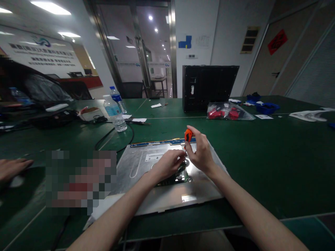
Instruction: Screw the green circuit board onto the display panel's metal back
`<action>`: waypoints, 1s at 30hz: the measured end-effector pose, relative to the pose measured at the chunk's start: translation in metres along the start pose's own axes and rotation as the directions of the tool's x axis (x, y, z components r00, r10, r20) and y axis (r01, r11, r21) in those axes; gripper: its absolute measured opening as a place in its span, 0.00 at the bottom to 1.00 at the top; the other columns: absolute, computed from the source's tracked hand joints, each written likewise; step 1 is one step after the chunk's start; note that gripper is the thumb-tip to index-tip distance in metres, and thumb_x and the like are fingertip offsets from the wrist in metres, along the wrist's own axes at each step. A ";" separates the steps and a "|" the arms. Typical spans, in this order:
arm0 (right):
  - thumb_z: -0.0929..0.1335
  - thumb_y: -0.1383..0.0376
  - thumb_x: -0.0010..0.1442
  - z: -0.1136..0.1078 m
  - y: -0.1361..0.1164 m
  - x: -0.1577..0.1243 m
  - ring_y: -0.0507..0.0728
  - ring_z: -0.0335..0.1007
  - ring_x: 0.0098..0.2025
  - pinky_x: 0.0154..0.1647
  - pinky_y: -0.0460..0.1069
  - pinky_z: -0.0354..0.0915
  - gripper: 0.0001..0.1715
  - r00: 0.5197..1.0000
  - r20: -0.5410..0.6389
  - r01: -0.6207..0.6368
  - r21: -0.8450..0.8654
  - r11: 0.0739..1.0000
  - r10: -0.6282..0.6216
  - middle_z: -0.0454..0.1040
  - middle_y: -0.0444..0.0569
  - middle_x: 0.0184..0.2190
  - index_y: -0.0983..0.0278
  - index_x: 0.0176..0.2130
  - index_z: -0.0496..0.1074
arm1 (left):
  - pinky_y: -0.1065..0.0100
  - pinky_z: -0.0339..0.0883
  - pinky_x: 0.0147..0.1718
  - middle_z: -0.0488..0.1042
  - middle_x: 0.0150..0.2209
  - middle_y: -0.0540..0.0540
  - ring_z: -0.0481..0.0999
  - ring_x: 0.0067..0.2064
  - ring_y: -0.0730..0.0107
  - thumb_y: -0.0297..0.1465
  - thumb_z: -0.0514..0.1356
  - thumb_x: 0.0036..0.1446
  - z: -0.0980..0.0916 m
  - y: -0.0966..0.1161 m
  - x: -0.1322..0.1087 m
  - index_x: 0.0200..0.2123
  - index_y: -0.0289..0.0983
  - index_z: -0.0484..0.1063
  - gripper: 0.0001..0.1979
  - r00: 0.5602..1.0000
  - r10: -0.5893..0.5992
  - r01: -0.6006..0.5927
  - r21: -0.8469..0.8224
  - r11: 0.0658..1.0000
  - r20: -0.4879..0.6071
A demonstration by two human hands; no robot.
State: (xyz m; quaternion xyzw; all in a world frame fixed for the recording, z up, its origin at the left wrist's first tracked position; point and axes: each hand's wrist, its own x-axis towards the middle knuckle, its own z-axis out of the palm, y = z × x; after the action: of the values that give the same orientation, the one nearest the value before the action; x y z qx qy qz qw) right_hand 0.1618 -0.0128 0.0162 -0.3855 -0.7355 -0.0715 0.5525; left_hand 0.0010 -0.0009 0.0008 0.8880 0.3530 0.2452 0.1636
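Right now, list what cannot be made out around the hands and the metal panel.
Head view:
- Tip of the screwdriver: hidden behind the left hand; the right hand grips the orange handle.
- The circuit board: mostly covered by both hands.
- Beside the metal panel: a pixelated patch hides what lies there.
- Cut off by the left edge: another person's hand.

Dim overall; ceiling panels (51, 7) blown out upper left, glare patch on the metal panel (188, 198). Strong wide-angle bending at edges. Pixelated block (80, 181) left of centre.
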 end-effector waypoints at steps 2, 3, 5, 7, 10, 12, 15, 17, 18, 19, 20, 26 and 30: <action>0.63 0.67 0.64 0.000 0.000 0.000 0.61 0.71 0.44 0.47 0.56 0.65 0.24 1.000 0.011 0.021 0.002 1.000 -0.022 0.75 0.55 0.45 0.64 0.59 0.60 | 0.68 0.64 0.36 0.79 0.34 0.44 0.76 0.36 0.63 0.23 0.55 0.59 0.002 0.000 0.000 0.35 0.35 0.73 0.07 0.999 -0.025 0.024 -0.030 0.999 -0.023; 0.64 0.65 0.64 0.000 0.001 0.001 0.61 0.71 0.44 0.47 0.56 0.65 0.23 0.999 0.019 0.034 -0.001 0.999 -0.034 0.74 0.55 0.44 0.64 0.58 0.61 | 0.68 0.64 0.35 0.79 0.33 0.44 0.76 0.35 0.63 0.23 0.55 0.59 0.003 0.001 0.000 0.34 0.35 0.73 0.07 0.999 -0.036 0.035 -0.047 0.998 -0.035; 0.65 0.63 0.65 -0.001 0.002 0.001 0.61 0.71 0.44 0.45 0.56 0.66 0.23 0.998 0.031 0.047 -0.012 0.999 -0.047 0.74 0.55 0.44 0.63 0.58 0.62 | 0.70 0.62 0.32 0.78 0.30 0.46 0.75 0.32 0.65 0.22 0.55 0.58 0.004 0.001 0.001 0.31 0.34 0.73 0.08 0.997 -0.052 0.047 -0.079 0.996 -0.057; 0.65 0.62 0.65 0.000 0.002 0.002 0.61 0.70 0.44 0.44 0.55 0.66 0.23 0.999 0.034 0.044 -0.020 0.999 -0.043 0.73 0.54 0.43 0.62 0.58 0.63 | 0.71 0.61 0.30 0.77 0.28 0.46 0.74 0.30 0.66 0.22 0.56 0.57 0.004 0.001 0.002 0.30 0.34 0.74 0.08 0.995 -0.061 0.053 -0.105 0.993 -0.073; 0.65 0.62 0.65 0.000 0.002 0.002 0.61 0.70 0.44 0.44 0.56 0.66 0.25 0.999 0.040 0.024 -0.023 0.999 -0.023 0.72 0.54 0.43 0.61 0.60 0.62 | 0.71 0.60 0.30 0.77 0.26 0.47 0.74 0.28 0.67 0.22 0.58 0.56 0.004 0.000 0.003 0.28 0.33 0.75 0.07 0.993 -0.082 0.071 -0.125 0.990 -0.087; 0.65 0.63 0.65 0.000 0.002 0.002 0.61 0.70 0.44 0.44 0.56 0.66 0.26 0.999 0.048 0.016 -0.026 1.000 -0.015 0.73 0.54 0.43 0.61 0.61 0.61 | 0.71 0.60 0.29 0.77 0.25 0.47 0.73 0.28 0.67 0.22 0.59 0.56 0.005 -0.001 0.003 0.28 0.33 0.75 0.06 0.991 -0.100 0.088 -0.132 0.987 -0.088; 0.65 0.62 0.65 0.000 0.001 0.002 0.61 0.70 0.43 0.44 0.56 0.66 0.27 0.998 0.056 0.018 -0.023 1.000 -0.017 0.73 0.54 0.43 0.62 0.62 0.60 | 0.72 0.60 0.29 0.76 0.25 0.47 0.73 0.27 0.68 0.23 0.60 0.56 0.005 -0.001 0.004 0.27 0.33 0.75 0.07 0.989 -0.120 0.108 -0.135 0.985 -0.088; 0.65 0.62 0.65 0.001 0.002 0.002 0.61 0.70 0.43 0.43 0.55 0.66 0.28 0.998 0.056 0.028 -0.019 0.999 -0.027 0.73 0.54 0.42 0.63 0.62 0.59 | 0.72 0.60 0.28 0.76 0.25 0.47 0.73 0.27 0.68 0.24 0.60 0.57 0.006 0.000 0.004 0.27 0.33 0.75 0.07 0.988 -0.128 0.115 -0.136 0.984 -0.090; 0.65 0.62 0.65 0.001 0.002 0.001 0.61 0.70 0.42 0.43 0.55 0.66 0.28 0.998 0.056 0.030 -0.020 0.999 -0.029 0.73 0.54 0.42 0.63 0.62 0.59 | 0.72 0.60 0.28 0.76 0.25 0.47 0.73 0.27 0.68 0.24 0.60 0.57 0.006 0.000 0.004 0.27 0.33 0.75 0.06 0.987 -0.132 0.119 -0.135 0.984 -0.091; 0.65 0.63 0.65 0.002 0.003 0.001 0.61 0.70 0.42 0.42 0.55 0.66 0.28 0.998 0.058 0.029 -0.024 0.999 -0.028 0.73 0.54 0.42 0.64 0.62 0.59 | 0.72 0.60 0.28 0.76 0.25 0.47 0.72 0.27 0.68 0.25 0.60 0.57 0.006 0.000 0.004 0.27 0.33 0.75 0.06 0.987 -0.136 0.123 -0.133 0.983 -0.091; 0.65 0.63 0.65 0.002 0.003 0.001 0.60 0.70 0.41 0.42 0.55 0.66 0.28 0.998 0.059 0.025 -0.028 0.999 -0.023 0.74 0.53 0.41 0.64 0.62 0.59 | 0.72 0.60 0.28 0.76 0.25 0.47 0.72 0.27 0.68 0.25 0.60 0.56 0.006 0.000 0.004 0.27 0.33 0.75 0.06 0.986 -0.140 0.127 -0.129 0.983 -0.090; 0.63 0.66 0.65 0.004 0.003 -0.001 0.60 0.71 0.41 0.43 0.55 0.67 0.26 0.999 0.002 -0.040 0.008 0.999 0.040 0.74 0.57 0.46 0.65 0.61 0.59 | 0.73 0.59 0.28 0.76 0.26 0.47 0.72 0.28 0.69 0.25 0.59 0.56 0.005 0.000 0.004 0.28 0.34 0.76 0.06 0.990 -0.119 0.109 -0.120 0.987 -0.081; 0.63 0.66 0.63 0.003 0.002 -0.001 0.60 0.71 0.41 0.43 0.56 0.67 0.24 0.999 0.004 -0.050 0.013 0.999 0.050 0.74 0.57 0.47 0.64 0.59 0.60 | 0.73 0.60 0.29 0.75 0.24 0.48 0.72 0.28 0.69 0.23 0.58 0.55 0.005 0.000 0.004 0.27 0.34 0.76 0.08 0.993 -0.088 0.079 -0.111 0.991 -0.078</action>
State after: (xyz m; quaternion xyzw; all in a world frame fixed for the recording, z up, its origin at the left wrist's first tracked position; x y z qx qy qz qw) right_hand 0.1610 -0.0104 0.0132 -0.4003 -0.7272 -0.0518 0.5552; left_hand 0.0065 0.0014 -0.0014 0.8515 0.3827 0.2932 0.2065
